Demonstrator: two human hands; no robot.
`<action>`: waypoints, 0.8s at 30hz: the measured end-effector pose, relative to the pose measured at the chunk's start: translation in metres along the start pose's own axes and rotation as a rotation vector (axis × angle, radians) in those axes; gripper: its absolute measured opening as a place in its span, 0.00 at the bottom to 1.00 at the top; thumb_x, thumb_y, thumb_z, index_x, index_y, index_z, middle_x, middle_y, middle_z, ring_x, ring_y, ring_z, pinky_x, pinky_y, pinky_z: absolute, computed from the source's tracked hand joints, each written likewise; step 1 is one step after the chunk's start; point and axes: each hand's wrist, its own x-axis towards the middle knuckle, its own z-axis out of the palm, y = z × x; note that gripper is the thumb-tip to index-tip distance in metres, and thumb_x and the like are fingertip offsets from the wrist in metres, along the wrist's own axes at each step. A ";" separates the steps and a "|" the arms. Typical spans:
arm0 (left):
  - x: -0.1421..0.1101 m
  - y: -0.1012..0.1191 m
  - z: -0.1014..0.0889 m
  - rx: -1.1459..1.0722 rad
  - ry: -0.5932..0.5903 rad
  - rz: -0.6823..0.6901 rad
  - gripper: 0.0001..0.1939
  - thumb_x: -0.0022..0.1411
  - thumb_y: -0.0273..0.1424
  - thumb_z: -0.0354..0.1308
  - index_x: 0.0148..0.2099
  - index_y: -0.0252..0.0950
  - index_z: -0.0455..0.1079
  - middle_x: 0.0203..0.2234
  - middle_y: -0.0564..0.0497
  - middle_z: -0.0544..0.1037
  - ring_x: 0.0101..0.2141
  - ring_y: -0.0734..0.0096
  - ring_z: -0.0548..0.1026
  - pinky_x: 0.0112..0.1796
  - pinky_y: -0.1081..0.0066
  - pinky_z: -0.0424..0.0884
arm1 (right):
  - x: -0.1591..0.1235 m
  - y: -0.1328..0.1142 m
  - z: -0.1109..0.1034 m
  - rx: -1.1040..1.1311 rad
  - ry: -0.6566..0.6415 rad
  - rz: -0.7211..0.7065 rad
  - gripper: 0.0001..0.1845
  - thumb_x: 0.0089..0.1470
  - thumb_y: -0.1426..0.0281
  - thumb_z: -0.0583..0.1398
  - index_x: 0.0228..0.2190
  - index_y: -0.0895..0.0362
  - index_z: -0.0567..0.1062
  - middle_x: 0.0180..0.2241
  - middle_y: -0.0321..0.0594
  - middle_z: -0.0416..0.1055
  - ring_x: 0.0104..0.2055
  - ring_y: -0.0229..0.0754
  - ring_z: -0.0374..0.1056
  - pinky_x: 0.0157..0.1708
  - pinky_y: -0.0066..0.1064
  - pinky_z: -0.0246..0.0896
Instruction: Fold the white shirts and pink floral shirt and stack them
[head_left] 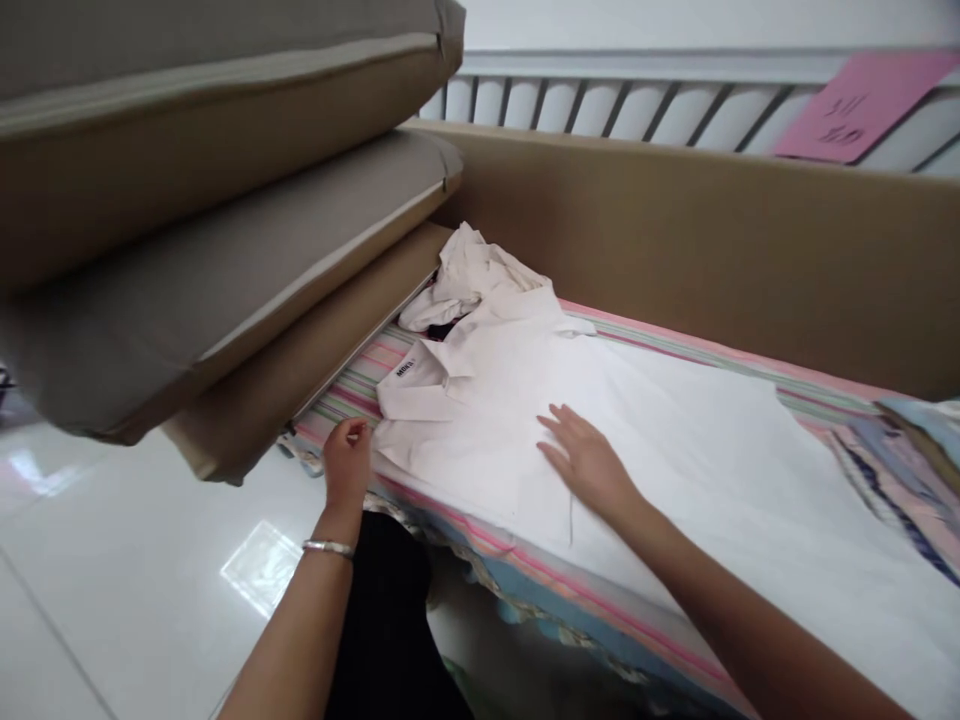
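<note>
- Stacked cushions (247, 240): located beyond and left of the left hand (347, 450).
- Left hand: fingers curled, just beside the white shirt (487, 430); whether fabric is gripped cannot be told.
- Right hand (589, 460): palm down on the shirt, fingers slightly apart, nothing gripped.
- White shirt: spread beneath the right hand on striped bedding (360, 380); collar (420, 390) between the hands.
- Crumpled white cloth (480, 265): beyond both hands.

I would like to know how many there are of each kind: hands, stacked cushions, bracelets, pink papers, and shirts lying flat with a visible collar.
Hands: 2 (left hand, right hand)
Stacked cushions: 3
Bracelet: 1
Pink paper: 1
Flat collared shirt: 1
Total: 8
</note>
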 end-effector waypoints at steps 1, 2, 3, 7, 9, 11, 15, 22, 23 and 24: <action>0.000 -0.006 -0.006 0.012 0.027 -0.022 0.14 0.53 0.36 0.51 0.40 0.36 0.71 0.32 0.50 0.76 0.30 0.71 0.72 0.33 0.71 0.68 | -0.009 -0.009 0.008 0.004 -0.006 -0.074 0.25 0.58 0.60 0.51 0.55 0.54 0.64 0.61 0.45 0.53 0.63 0.50 0.45 0.59 0.46 0.44; 0.000 -0.011 -0.010 0.029 0.033 -0.038 0.14 0.53 0.35 0.50 0.40 0.36 0.71 0.32 0.50 0.76 0.30 0.70 0.72 0.32 0.71 0.68 | -0.017 -0.017 0.018 0.002 -0.023 -0.119 0.26 0.58 0.58 0.51 0.56 0.52 0.62 0.62 0.43 0.50 0.64 0.50 0.43 0.59 0.48 0.42; -0.001 -0.015 -0.014 0.047 0.024 -0.048 0.14 0.53 0.34 0.51 0.40 0.36 0.71 0.31 0.49 0.76 0.30 0.70 0.73 0.32 0.71 0.69 | -0.025 -0.021 0.028 -0.006 -0.048 -0.139 0.27 0.58 0.57 0.50 0.57 0.50 0.61 0.63 0.42 0.48 0.64 0.50 0.42 0.59 0.50 0.42; -0.006 -0.016 -0.023 0.108 -0.017 -0.006 0.11 0.49 0.31 0.54 0.36 0.33 0.73 0.28 0.48 0.77 0.29 0.66 0.73 0.34 0.67 0.70 | -0.039 -0.022 0.055 -0.046 -0.136 -0.091 0.27 0.59 0.55 0.48 0.59 0.47 0.57 0.63 0.41 0.46 0.65 0.50 0.41 0.59 0.50 0.40; -0.010 -0.008 -0.024 0.133 0.010 0.057 0.11 0.51 0.31 0.54 0.36 0.33 0.73 0.32 0.45 0.76 0.34 0.63 0.73 0.40 0.63 0.70 | -0.039 -0.022 0.052 -0.049 -0.139 -0.061 0.27 0.59 0.56 0.48 0.59 0.48 0.57 0.63 0.42 0.44 0.65 0.50 0.39 0.60 0.51 0.39; -0.019 0.004 -0.019 0.185 0.009 0.241 0.14 0.56 0.32 0.51 0.41 0.33 0.73 0.39 0.43 0.75 0.43 0.59 0.71 0.47 0.60 0.65 | -0.040 -0.030 0.044 -0.031 -0.104 -0.050 0.28 0.59 0.56 0.48 0.59 0.48 0.57 0.64 0.43 0.42 0.65 0.51 0.38 0.60 0.51 0.38; -0.051 0.026 0.016 0.372 -0.204 0.839 0.21 0.62 0.34 0.48 0.56 0.36 0.63 0.55 0.44 0.67 0.57 0.58 0.59 0.55 0.57 0.57 | -0.050 -0.057 0.030 0.045 -0.069 -0.064 0.28 0.58 0.55 0.50 0.59 0.44 0.55 0.65 0.40 0.38 0.66 0.50 0.34 0.60 0.52 0.35; -0.077 0.021 0.076 0.639 -0.355 0.995 0.25 0.64 0.38 0.43 0.63 0.44 0.52 0.62 0.50 0.55 0.62 0.56 0.49 0.56 0.49 0.51 | -0.054 -0.061 0.021 0.182 -0.005 0.028 0.29 0.60 0.53 0.46 0.60 0.47 0.54 0.64 0.39 0.41 0.66 0.47 0.34 0.62 0.50 0.31; -0.075 0.017 0.079 0.663 -0.361 0.981 0.25 0.64 0.39 0.42 0.63 0.44 0.52 0.62 0.51 0.55 0.62 0.55 0.50 0.56 0.48 0.51 | -0.056 -0.051 0.019 0.175 0.014 0.063 0.29 0.60 0.53 0.46 0.60 0.48 0.53 0.64 0.40 0.41 0.66 0.47 0.34 0.62 0.49 0.31; -0.072 0.013 0.081 0.684 -0.367 0.971 0.25 0.64 0.39 0.42 0.62 0.45 0.53 0.61 0.51 0.55 0.61 0.55 0.51 0.56 0.48 0.50 | -0.059 -0.040 0.017 0.164 0.020 0.111 0.30 0.60 0.54 0.47 0.60 0.48 0.53 0.64 0.40 0.40 0.66 0.47 0.34 0.62 0.49 0.31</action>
